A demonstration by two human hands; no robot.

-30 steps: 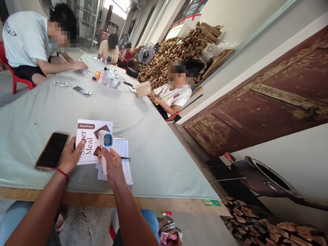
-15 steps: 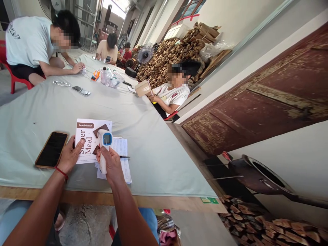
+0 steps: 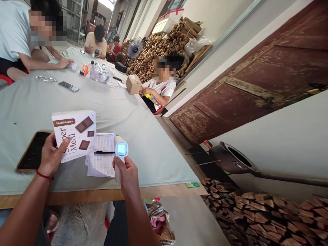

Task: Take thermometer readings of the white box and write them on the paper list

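Note:
My left hand (image 3: 52,152) grips a white "NutriMotion Super Meal" box (image 3: 83,145) by its lower left side, with the thumb across its printed front. In my right hand (image 3: 126,171) is a white infrared thermometer (image 3: 118,140), held upright by its handle; its small screen glows light blue. The thumb lies just below that screen. Between the two hands, sheets of paper (image 3: 102,167) with rows of writing lie on the table, and a black pen (image 3: 104,152) rests across them. A dark smartphone (image 3: 32,150) lies flat beside my left hand, partly hidden by it.
A cloth-covered table (image 3: 164,164) stretches ahead. On it are a clear plastic basket (image 3: 102,77) of bottles, another phone (image 3: 69,86) and an orange item (image 3: 84,70). One person (image 3: 164,85) sits at the right edge near a cardboard box (image 3: 133,84); another person (image 3: 17,41) leans in from the left.
The box and the thermometer have moved apart, the thermometer rightward off the box front. The thermometer's screen has lit up. The camera view has shifted, and the cardboard box now rests on the table edge.

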